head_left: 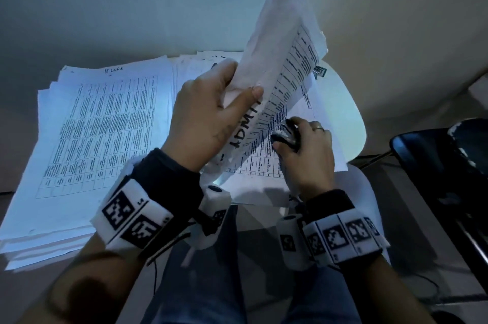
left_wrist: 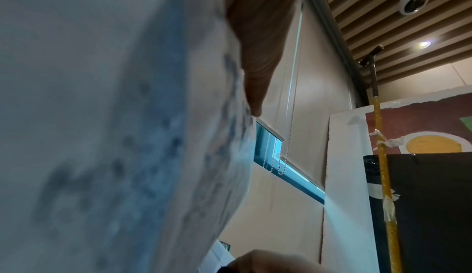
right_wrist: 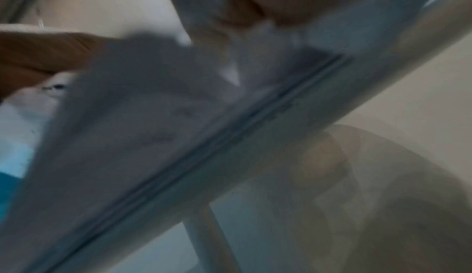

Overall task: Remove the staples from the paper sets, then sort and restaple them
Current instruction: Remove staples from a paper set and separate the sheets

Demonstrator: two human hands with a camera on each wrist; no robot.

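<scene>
White and rounded, the surface [head_left: 353, 123] sits before a pale wall and carries loose printed paper in dim bluish light. On its left side lies a thick pile of sheets [head_left: 87, 139], flat, with tables of small print facing up and a handwritten note at the top edge. More sheets spread behind it towards the middle.

The left hand [head_left: 203, 115] grips a thick paper set [head_left: 277, 65] and holds it lifted off the surface, with the thumb pressed across its near face and the fingers curled round behind. The set's long axis runs steeply from the wrist upward and away to the right, its far corner high against the wall. Its printed table faces right and down; large handwritten black letters run along the lower edge by the thumb. In the left wrist view the same set fills the left half as a blurred pale sheet with a fingertip at its edge.

Under the raised set another printed sheet [head_left: 266, 165] lies flat. On it rests the right hand [head_left: 306, 149], fingers curled round a small dark and metallic tool [head_left: 286, 135]; what kind of tool cannot be told. A ring shows on one finger. The right wrist view is too blurred to add anything.

A small dark object [head_left: 319, 71] lies on the surface behind the lifted set. At the right edge stands a black chair [head_left: 438, 160].
</scene>
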